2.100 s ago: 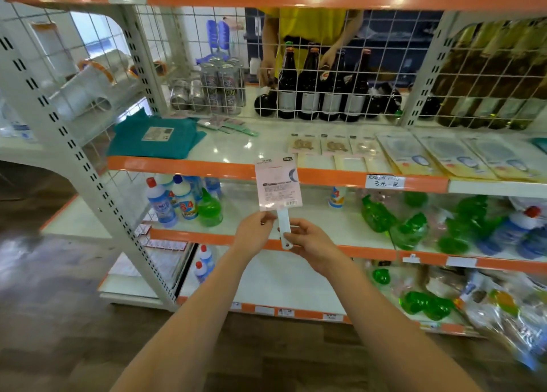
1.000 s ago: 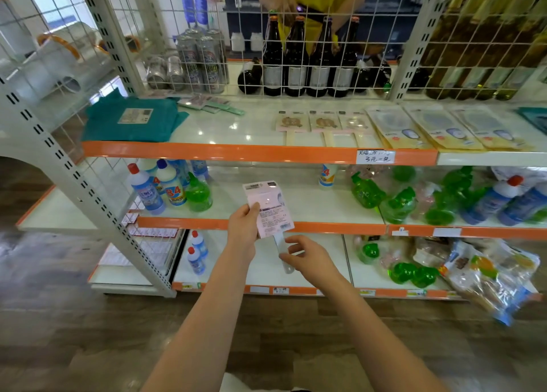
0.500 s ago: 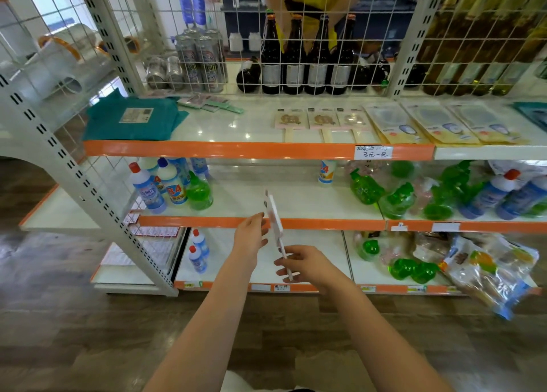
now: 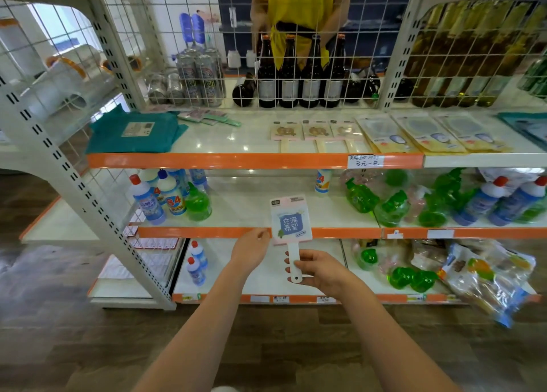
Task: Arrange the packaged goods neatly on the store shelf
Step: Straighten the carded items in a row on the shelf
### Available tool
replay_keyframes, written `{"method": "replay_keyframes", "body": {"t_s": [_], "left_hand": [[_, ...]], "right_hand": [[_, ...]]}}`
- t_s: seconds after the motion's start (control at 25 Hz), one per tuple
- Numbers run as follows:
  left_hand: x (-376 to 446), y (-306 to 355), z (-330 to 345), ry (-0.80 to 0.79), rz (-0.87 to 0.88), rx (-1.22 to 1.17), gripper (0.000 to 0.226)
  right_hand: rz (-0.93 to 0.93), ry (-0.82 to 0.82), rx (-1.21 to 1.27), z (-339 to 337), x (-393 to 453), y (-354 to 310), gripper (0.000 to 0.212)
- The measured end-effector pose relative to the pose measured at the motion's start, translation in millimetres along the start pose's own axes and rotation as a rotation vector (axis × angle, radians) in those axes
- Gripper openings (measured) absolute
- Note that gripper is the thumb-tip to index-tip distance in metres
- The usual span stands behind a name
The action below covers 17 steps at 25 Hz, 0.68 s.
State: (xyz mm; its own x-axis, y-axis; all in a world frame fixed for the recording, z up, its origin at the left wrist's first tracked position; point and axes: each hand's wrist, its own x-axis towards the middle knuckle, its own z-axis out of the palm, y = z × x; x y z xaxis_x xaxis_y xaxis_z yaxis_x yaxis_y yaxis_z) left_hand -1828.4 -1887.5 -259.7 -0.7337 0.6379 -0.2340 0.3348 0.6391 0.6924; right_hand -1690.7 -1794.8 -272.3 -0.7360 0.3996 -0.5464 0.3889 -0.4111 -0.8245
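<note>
Item under handling: a packaged hand fan [image 4: 291,220], flat card face with blue printed panel, on a white handle [image 4: 294,263]. It is held upright in the air in front of the middle shelf edge [image 4: 207,232], printed side toward the camera, clear of every shelf surface.

Right hand [image 4: 319,269]: fingers curled round the handle from its 3 o'clock side, thumb across the front. Left hand [image 4: 251,251]: fingertips pinching the lower corner of the card at its 8 o'clock. Both hands are on the one item, close together.

Handling assessment: judged very light and thin. The card should flex and crease if squeezed mid-face; the wrapper looks glossy and may slip. The handle appears the stiffer part and the sound place to grip, with an edge-only steady on the card.

Surroundings: at 12 o'clock, on the upper shelf [image 4: 236,143], three similar fans [image 4: 315,132] lie flat in a row, handles toward the front edge; the likely destination is beside them. Flat yellow packets [image 4: 426,134] lie at 1 o'clock, a folded teal cloth [image 4: 136,132] at 10 o'clock. Bleach bottles [image 4: 159,198] stand at 9 o'clock on the middle shelf.
</note>
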Motion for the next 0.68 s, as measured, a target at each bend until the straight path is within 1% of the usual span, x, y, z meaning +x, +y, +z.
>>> {"method": "replay_keyframes", "body": {"t_s": [0.12,0.2,0.32,0.44,0.56,0.68], "left_hand": [[8.1,0.9,1.3,-0.064,0.028,0.144,0.033],[14.4,8.7,-3.7,-0.046,0.066,0.188,0.034],[21.7,25.1,-15.4,0.014,0.143,0.174,0.035],[33.6,41.1,-27.5,0.059,0.183,0.198,0.035],[50.3,58.5,-45.4,0.069,0.2,0.261,0.037],[71.7,74.7,-62.9,0.068,0.237,0.296,0.037]], "right_hand": [[0.019,0.002,0.001,-8.0,0.7,-2.7,0.032],[-0.001,0.0,-0.01,-13.6,-0.4,-11.9,0.03],[-0.04,0.014,-0.004,-19.9,0.6,-34.0,0.028],[-0.083,0.02,-0.01,-24.2,6.4,-60.2,0.028],[-0.129,0.012,0.003,-24.5,16.3,-89.6,0.028],[-0.166,0.008,0.015,-21.4,26.8,-116.2,0.021]]}}
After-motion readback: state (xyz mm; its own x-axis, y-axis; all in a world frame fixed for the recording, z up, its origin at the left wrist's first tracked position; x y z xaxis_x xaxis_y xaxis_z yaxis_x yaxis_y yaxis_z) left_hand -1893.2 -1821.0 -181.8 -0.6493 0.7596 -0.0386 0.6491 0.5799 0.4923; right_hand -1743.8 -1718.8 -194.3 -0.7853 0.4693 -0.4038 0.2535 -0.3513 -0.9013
